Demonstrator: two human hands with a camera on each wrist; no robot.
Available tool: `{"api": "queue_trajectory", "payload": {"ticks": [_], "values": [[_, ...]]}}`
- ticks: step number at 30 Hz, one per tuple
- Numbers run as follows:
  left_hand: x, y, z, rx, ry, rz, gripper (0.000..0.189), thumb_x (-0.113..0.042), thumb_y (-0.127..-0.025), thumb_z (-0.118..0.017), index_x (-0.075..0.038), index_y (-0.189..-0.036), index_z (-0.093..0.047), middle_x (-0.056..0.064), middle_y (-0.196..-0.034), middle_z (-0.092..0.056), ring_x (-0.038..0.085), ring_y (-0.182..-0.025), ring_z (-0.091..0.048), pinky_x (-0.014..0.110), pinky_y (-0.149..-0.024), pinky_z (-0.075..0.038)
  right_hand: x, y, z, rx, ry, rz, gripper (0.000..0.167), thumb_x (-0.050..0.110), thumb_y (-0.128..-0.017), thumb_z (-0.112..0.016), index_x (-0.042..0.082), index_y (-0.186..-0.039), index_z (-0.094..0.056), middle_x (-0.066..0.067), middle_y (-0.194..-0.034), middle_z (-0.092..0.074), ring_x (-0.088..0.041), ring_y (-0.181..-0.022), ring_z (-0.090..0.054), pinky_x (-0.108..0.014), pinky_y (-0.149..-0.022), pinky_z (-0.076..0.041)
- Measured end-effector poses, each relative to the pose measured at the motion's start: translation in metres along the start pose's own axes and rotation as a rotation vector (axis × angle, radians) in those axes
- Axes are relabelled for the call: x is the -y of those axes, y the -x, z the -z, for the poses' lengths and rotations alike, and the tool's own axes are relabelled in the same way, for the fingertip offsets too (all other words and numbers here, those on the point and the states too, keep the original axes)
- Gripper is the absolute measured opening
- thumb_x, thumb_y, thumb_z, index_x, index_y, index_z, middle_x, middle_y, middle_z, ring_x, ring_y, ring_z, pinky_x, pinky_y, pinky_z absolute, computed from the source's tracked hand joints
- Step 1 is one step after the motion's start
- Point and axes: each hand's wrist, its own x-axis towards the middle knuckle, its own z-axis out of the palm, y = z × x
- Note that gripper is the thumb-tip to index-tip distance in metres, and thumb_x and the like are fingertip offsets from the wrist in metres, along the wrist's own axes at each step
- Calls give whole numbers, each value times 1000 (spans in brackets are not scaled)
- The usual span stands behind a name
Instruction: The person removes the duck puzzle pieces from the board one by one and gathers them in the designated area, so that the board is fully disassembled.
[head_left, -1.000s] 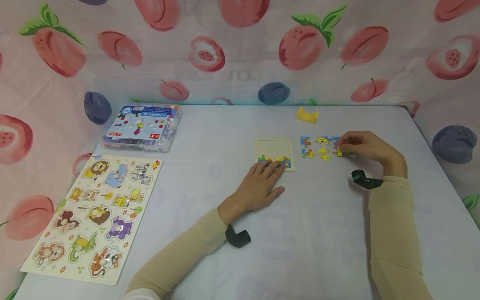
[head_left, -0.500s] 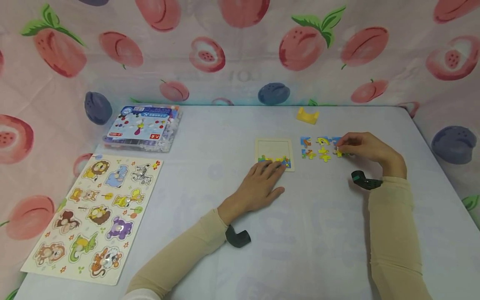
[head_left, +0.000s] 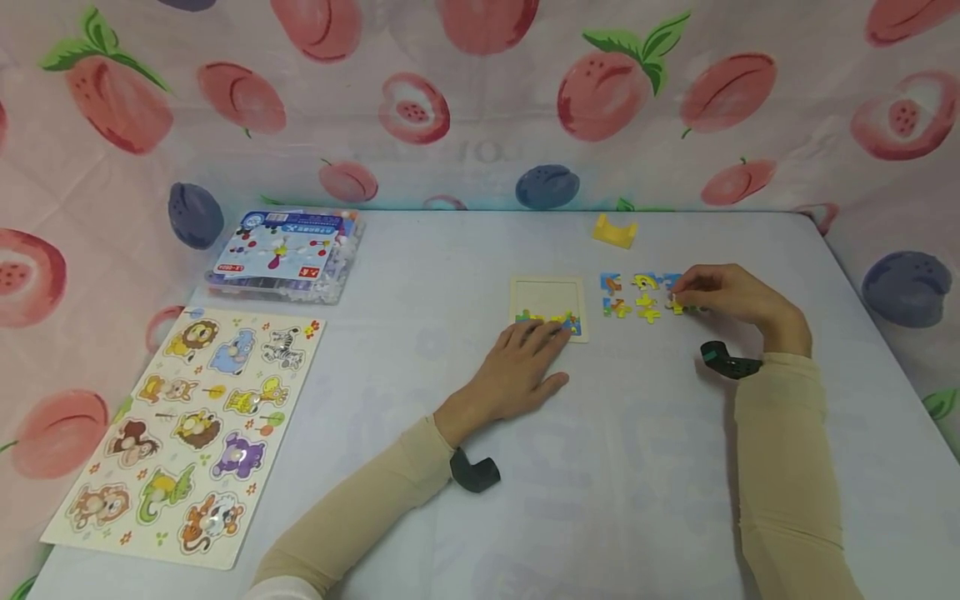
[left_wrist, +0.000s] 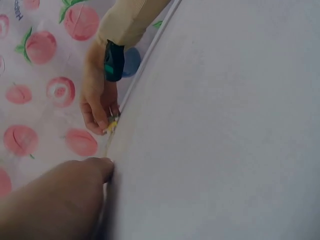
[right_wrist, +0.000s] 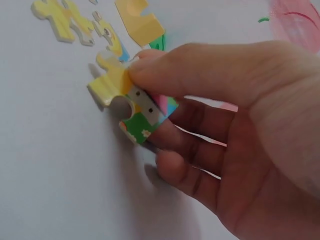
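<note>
In the head view my left hand [head_left: 513,375] lies palm down, its fingers spread over the lower edge of a small wooden puzzle tray [head_left: 550,281]. Colourful pieces fill the bottom strip of that tray, partly hidden by the fingers; bare board shows above. Right of it, my right hand [head_left: 731,292] pinches a jigsaw puzzle piece [right_wrist: 145,107] between thumb and fingers. The right wrist view shows this piece tilted, yellow at one end with green and white flowers at the other. Several loose jigsaw pieces [head_left: 647,312] lie in rows between the tray and my right hand.
A yellow notched block [head_left: 615,232] sits behind the loose pieces. At the left lies a large animal peg puzzle board [head_left: 202,421], with a clear plastic box [head_left: 281,254] under a blue label behind it. A peach-patterned cloth [head_left: 480,108] hangs along the table's back edge.
</note>
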Motion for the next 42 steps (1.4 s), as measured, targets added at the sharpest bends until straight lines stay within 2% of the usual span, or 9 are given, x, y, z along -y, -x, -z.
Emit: {"api": "queue_trajectory", "payload": {"ticks": [8,14,18,20,23,26,29,35,42], "values": [[6,-5,-1,-94,150,34,46,-35,-97,-47,-22,-141,-45,-1,-141,-44,19,-132,-35,41,-108,-30,1,-3,-2,-21,39,-1,36,39,-89,-64,9,-108,-66,-3,-97,-63,-11,-82,-52,-21,-70,-45],[7,-7,3,-216,284,39,39,-26,-95,-51,-18,-133,-54,0,-132,-50,19,-122,-44,37,-97,-38,0,-4,-3,-35,38,1,36,40,-88,-65,10,-107,-67,-3,-97,-63,-11,-83,-51,-21,-70,-44],[17,-12,10,-252,312,39,40,-26,-94,-55,-16,-132,-54,0,-131,-51,19,-122,-46,35,-92,-42,-1,-3,-2,-38,47,3,37,42,-87,-65,11,-107,-68,-4,-99,-63,-12,-85,-50,-19,-71,-43],[27,-14,13,-224,321,52,44,-29,-93,-57,-16,-135,-51,1,-135,-49,19,-125,-45,37,-96,-41,-3,-3,-2,-42,58,5,38,44,-87,-65,11,-106,-68,-4,-100,-63,-12,-87,-49,-19,-73,-42],[47,-17,18,-144,323,64,56,-38,-93,-57,-15,-141,-44,1,-142,-44,19,-133,-40,41,-104,-37,-3,-2,-3,-47,65,2,38,44,-87,-64,11,-106,-69,-4,-100,-63,-14,-89,-48,-19,-74,-40],[63,-17,22,-73,311,59,67,-45,-91,-58,-12,-145,-37,3,-150,-36,20,-141,-30,46,-112,-29,-4,-2,-4,-44,53,9,38,44,-87,-65,11,-105,-68,-4,-99,-62,-12,-88,-48,-18,-74,-40],[74,-17,23,-23,284,44,74,-48,-89,-59,-10,-147,-33,4,-155,-28,20,-146,-20,45,-117,-21,-5,-2,-5,-40,51,22,38,44,-87,-65,11,-105,-68,-4,-97,-62,-10,-87,-49,-17,-74,-40],[84,-16,21,39,280,55,80,-51,-88,-59,-8,-149,-28,3,-158,-21,16,-147,-15,40,-120,-10,-4,-3,-5,-50,76,22,38,45,-89,-62,12,-107,-65,-6,-97,-62,-13,-87,-51,-21,-76,-40],[84,-16,21,40,273,65,81,-53,-88,-58,-8,-149,-28,1,-158,-19,14,-147,-16,38,-121,-8,15,-6,-5,-82,39,46,32,39,-93,-57,12,-109,-62,-8,-102,-62,-17,-89,-53,-22,-74,-43]]}}
